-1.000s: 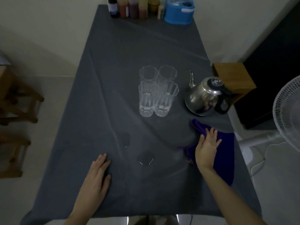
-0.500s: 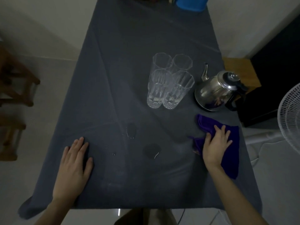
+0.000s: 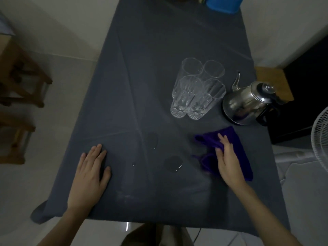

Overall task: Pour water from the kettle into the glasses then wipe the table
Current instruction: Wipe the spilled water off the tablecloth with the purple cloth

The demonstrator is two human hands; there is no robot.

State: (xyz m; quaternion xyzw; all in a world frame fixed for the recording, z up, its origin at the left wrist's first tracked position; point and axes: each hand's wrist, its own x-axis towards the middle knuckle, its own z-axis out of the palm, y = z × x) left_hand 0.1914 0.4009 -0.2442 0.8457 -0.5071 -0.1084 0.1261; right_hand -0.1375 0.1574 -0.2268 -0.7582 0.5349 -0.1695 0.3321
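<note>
Several clear glasses [image 3: 197, 89] stand clustered on the grey-clothed table [image 3: 142, 77]. Right of them sits a steel kettle [image 3: 246, 103] with a black handle, near the table's right edge. A purple cloth [image 3: 236, 141] lies crumpled in front of the kettle. My right hand [image 3: 229, 160] presses on the cloth, its fingers bunching the fabric. Flat on the tablecloth at the near left rests my left hand [image 3: 90, 173], fingers apart, holding nothing. Two dark wet patches [image 3: 173, 164] and small droplets show between my hands.
A blue container [image 3: 223, 4] stands at the table's far end. A wooden stool [image 3: 273, 84] and a dark cabinet [image 3: 305, 89] sit right of the table, with a white fan [image 3: 321, 141] nearer. Wooden furniture [image 3: 19, 82] stands on the left floor.
My right hand has slid the purple cloth leftward, bunching it. My left hand moved left along the near edge. The view has tilted down and shifted left.
</note>
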